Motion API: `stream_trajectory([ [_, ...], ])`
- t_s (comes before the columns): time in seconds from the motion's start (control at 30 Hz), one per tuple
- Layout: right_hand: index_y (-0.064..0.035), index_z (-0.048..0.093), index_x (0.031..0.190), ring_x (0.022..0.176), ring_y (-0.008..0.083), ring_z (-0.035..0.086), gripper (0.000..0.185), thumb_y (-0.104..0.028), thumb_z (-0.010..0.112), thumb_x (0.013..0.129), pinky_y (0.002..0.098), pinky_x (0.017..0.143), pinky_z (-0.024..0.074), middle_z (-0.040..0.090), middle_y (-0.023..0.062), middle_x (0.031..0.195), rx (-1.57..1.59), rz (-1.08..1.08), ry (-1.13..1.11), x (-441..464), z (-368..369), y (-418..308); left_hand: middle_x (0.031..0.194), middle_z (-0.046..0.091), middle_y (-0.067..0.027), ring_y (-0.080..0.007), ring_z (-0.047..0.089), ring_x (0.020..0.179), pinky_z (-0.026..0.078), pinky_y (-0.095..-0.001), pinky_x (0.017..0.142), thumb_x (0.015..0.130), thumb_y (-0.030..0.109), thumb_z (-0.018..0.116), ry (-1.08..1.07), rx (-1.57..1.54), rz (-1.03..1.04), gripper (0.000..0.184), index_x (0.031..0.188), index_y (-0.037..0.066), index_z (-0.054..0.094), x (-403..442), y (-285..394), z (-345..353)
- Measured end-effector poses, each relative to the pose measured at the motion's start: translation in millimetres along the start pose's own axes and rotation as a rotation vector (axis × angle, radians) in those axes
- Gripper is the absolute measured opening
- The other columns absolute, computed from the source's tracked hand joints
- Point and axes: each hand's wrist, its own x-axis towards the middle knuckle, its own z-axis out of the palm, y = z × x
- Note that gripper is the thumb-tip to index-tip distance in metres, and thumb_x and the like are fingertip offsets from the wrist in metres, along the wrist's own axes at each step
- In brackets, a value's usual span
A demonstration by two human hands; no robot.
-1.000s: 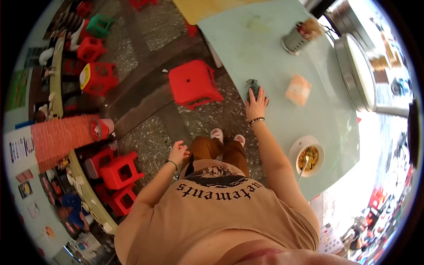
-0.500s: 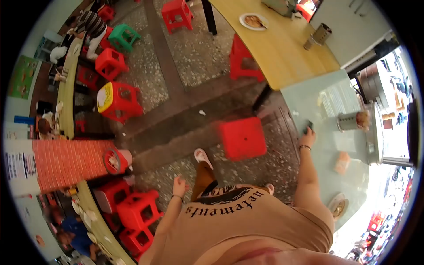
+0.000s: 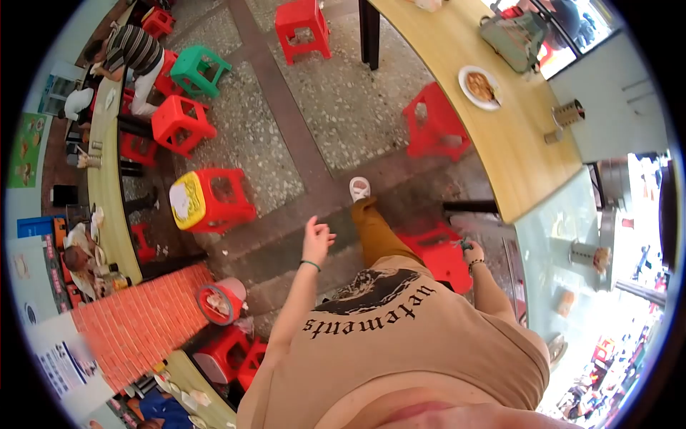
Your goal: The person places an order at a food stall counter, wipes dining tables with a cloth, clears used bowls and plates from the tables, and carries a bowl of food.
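Note:
My right hand is closed on a small, dark green, cloth-like thing. That hand hangs beside the red stool, low near the pale glass-topped table; I cannot tell if it touches the stool. Holding nothing, my left hand is in the air over the floor, its fingers loosely curled and apart. One foot in a white sandal is out in front of me.
To the right, a yellow wooden table carries a plate of food and a metal utensil holder. Red stools and a green stool stand at left. A red bin is by the brick-patterned pillar. A person in a striped shirt sits beyond.
I have stepped forward. My right hand has left the glass-topped table with the dark green thing and dropped beside the stool. My left hand has swung forward and up.

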Motion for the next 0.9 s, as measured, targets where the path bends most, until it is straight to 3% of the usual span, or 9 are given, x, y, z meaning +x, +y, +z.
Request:
stream_trajectory([
  [0.1,-0.0033,0.06,0.101,0.073,0.0229,0.063,0.032,-0.005,0.051,0.07,0.0344,0.065,0.0503,0.064,0.0139,0.081,-0.135,-0.161,0.066,49.5,49.9,-55.8,0.115,0.046,-0.0125,-0.0178,0.06,0.08,0.051,-0.0289,0.066,0.089,0.009,0.05,-0.112,0.218,0.197,0.06,0.14,0.011,0.017,63.0,63.8,7.2],
  [0.13,-0.0034,0.06,0.102,0.079,0.0245,0.063,0.032,-0.006,0.052,0.072,0.0351,0.07,0.0497,0.065,0.0152,0.085,-0.13,-0.078,-0.017,73.5,63.1,-87.3,0.115,0.046,-0.0125,-0.0178,0.06,0.08,0.051,-0.0289,0.066,0.089,0.009,0.05,-0.112,0.222,0.214,0.06,0.14,0.011,0.017,87.6,77.3,-0.3],
  [0.17,-0.0036,0.06,0.103,0.085,0.0261,0.063,0.031,-0.008,0.053,0.074,0.0358,0.074,0.0491,0.065,0.0165,0.088,-0.124,0.025,-0.111,84.6,77.5,-113.3,0.114,0.047,-0.0125,-0.0168,0.06,0.076,0.05,-0.0283,0.063,0.088,0.008,0.05,-0.044,0.224,0.113,0.061,0.139,0.01,0.017,107.6,79.1,-20.3],
  [0.23,-0.0048,0.06,0.104,0.094,0.0325,0.06,0.028,-0.019,0.052,0.082,0.0371,0.081,0.0459,0.063,0.0192,0.097,-0.353,-0.317,-0.043,170.0,107.8,-191.5,0.111,0.047,-0.0126,-0.0158,0.059,0.071,0.049,-0.0276,0.057,0.086,0.006,0.05,0.09,0.209,-0.017,0.062,0.139,0.009,0.016,166.4,108.9,-58.5],
  [0.3,-0.0068,0.059,0.105,0.093,0.0318,0.06,0.027,-0.02,0.052,0.083,0.0366,0.079,0.0457,0.062,0.0193,0.097,-0.125,-0.207,-0.017,169.7,104.4,-333.1,0.106,0.048,-0.0123,-0.0162,0.057,0.067,0.047,-0.0272,0.052,0.085,0.006,0.05,0.2,0.158,-0.038,0.063,0.138,0.009,0.016,210.1,121.3,-103.5],
  [0.5,-0.0098,0.059,0.108,0.089,0.0302,0.061,0.033,-0.014,0.053,0.076,0.0357,0.078,0.0463,0.064,0.0172,0.094,-0.074,-0.595,0.147,271.1,147.9,-578.4,0.1,0.053,-0.0088,-0.0164,0.058,0.066,0.047,-0.0277,0.051,0.086,0.008,0.049,0.468,0.092,-0.192,0.062,0.138,0.011,0.016,294.6,190.5,-210.9],
  [0.6,-0.0104,0.061,0.105,0.089,0.0294,0.061,0.032,-0.011,0.052,0.074,0.0355,0.079,0.0465,0.064,0.0172,0.093,0.102,-0.522,0.207,286.1,144.4,-668.9,0.099,0.054,-0.0091,-0.0163,0.058,0.064,0.048,-0.0278,0.05,0.086,0.009,0.05,0.457,0.083,-0.241,0.062,0.138,0.011,0.016,389.5,245.8,-242.7],
  [0.8,-0.0078,0.061,0.103,0.091,0.0291,0.06,0.033,-0.01,0.052,0.071,0.0364,0.08,0.0464,0.063,0.0174,0.096,0.172,-0.209,0.401,355.0,148.3,-696.1,0.1,0.053,-0.0106,-0.0147,0.058,0.067,0.047,-0.0273,0.052,0.087,0.011,0.05,0.123,0.348,-0.034,0.057,0.136,0.008,0.021,598.9,421.2,-184.6],
  [0.9,-0.0062,0.061,0.104,0.078,0.0207,0.061,0.031,-0.01,0.052,0.075,0.0318,0.071,0.0464,0.064,0.0124,0.088,0.207,-0.171,0.583,386.1,147.1,-695.6,0.102,0.052,-0.0104,-0.0141,0.058,0.068,0.048,-0.0267,0.055,0.087,0.011,0.05,-0.041,0.417,0.079,0.055,0.136,0.007,0.024,672.0,507.1,-127.5],
])
